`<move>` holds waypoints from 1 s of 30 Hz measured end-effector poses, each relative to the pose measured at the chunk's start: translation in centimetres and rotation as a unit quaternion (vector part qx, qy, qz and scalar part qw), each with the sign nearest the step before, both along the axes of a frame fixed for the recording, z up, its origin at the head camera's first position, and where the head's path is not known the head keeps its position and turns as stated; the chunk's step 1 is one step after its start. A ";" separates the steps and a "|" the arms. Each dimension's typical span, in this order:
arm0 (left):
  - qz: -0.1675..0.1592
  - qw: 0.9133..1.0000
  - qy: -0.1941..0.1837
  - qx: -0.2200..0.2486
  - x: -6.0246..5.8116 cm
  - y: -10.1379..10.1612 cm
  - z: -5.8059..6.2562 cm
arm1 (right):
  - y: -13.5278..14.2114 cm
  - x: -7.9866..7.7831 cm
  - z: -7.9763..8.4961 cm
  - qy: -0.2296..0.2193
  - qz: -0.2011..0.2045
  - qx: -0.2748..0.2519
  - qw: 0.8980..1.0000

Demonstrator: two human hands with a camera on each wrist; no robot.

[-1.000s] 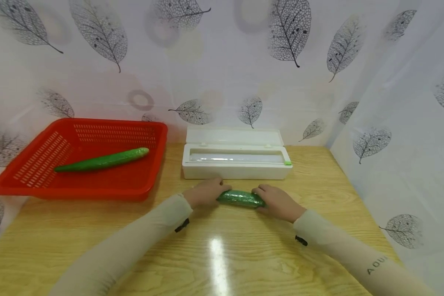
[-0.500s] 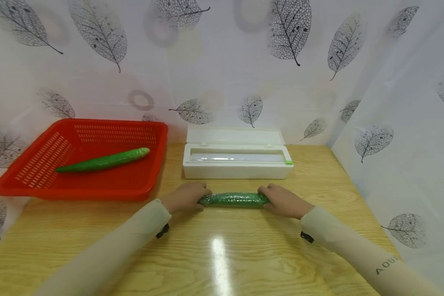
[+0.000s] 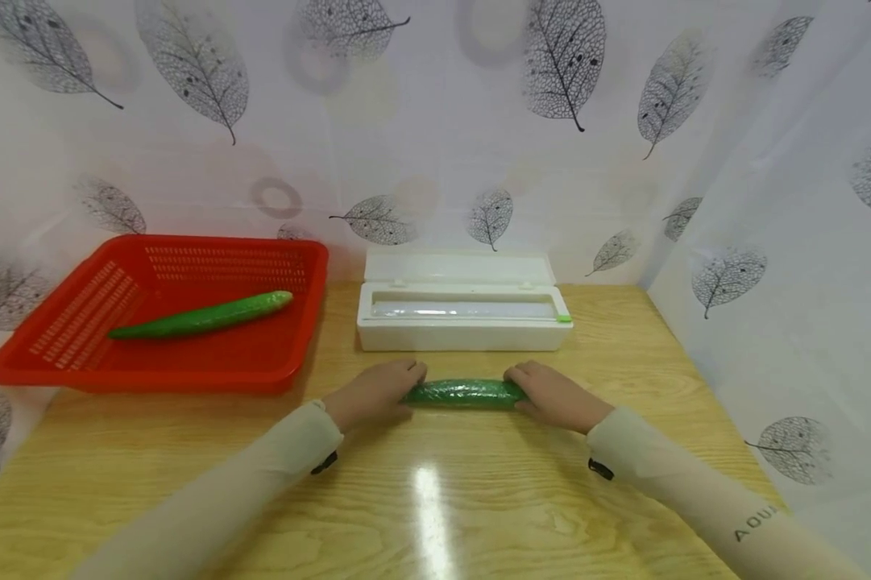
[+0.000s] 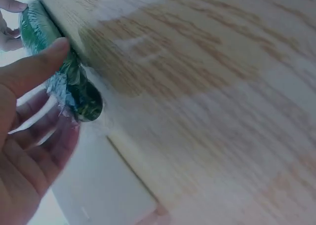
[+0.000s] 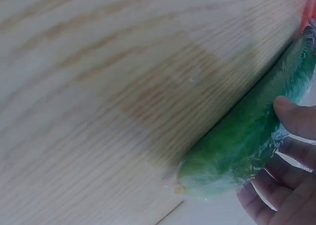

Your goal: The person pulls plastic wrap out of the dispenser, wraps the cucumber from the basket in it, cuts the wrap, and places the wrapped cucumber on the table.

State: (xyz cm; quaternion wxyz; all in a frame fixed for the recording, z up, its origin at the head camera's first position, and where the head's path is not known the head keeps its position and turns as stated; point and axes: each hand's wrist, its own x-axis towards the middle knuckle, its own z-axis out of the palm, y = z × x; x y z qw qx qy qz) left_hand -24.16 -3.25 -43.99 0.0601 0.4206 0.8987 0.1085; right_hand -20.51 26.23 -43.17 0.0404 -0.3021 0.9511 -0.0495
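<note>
A cucumber (image 3: 467,393) wrapped in clear plastic film lies crosswise on the wooden table, in front of a white box. My left hand (image 3: 379,392) holds its left end between thumb and fingers. In the left wrist view, loose crinkled film bunches at that end of the cucumber (image 4: 42,30), next to the thumb. The right hand (image 3: 560,397) grips the other end. In the right wrist view its thumb presses on the wrapped cucumber (image 5: 242,124), with the fingers along the opposite side. Both hands cover part of the ends in the head view.
Behind the hands stands a white cling film box (image 3: 464,337), its lid raised and a film roll (image 3: 464,309) inside. At the left, a red plastic basket (image 3: 181,379) holds another cucumber (image 3: 203,316). A leaf-patterned curtain (image 3: 435,161) hangs along the back and right side.
My left hand has moved left along the cucumber to its end, then slightly back right, uncovering more of it. The right hand has shifted slightly right, still gripping. The cucumber lies straighter across.
</note>
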 end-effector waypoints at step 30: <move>0.057 0.979 -0.198 0.014 -1.3 0.1 -0.5 | -0.5 -0.5 -0.1 0.012 -0.027 0.005 1.000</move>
